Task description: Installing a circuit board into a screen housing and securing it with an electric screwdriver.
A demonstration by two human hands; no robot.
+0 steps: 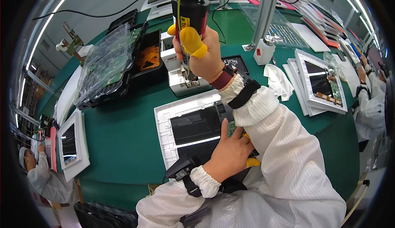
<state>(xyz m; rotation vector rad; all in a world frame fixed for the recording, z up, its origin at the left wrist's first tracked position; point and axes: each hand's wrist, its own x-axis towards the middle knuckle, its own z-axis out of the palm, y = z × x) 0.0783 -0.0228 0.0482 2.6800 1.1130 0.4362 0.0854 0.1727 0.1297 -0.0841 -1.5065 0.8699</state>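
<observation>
My right hand is wrapped round an electric screwdriver, black and red, held upright. Its lower end points down at a white boxy machine, probably a screw feeder; whether the tip touches it I cannot tell. Yellow finger covers show on that hand. Below lies a white-framed display panel with a dark middle. My left hand rests on it with fingers stretched out, beside a small green circuit board. My right forearm hides part of the panel's right side.
A black tray under clear plastic stands left of a black box with orange parts. More framed panels lie at left and right. A white bottle, a white cloth and a metal post stand beyond my right arm.
</observation>
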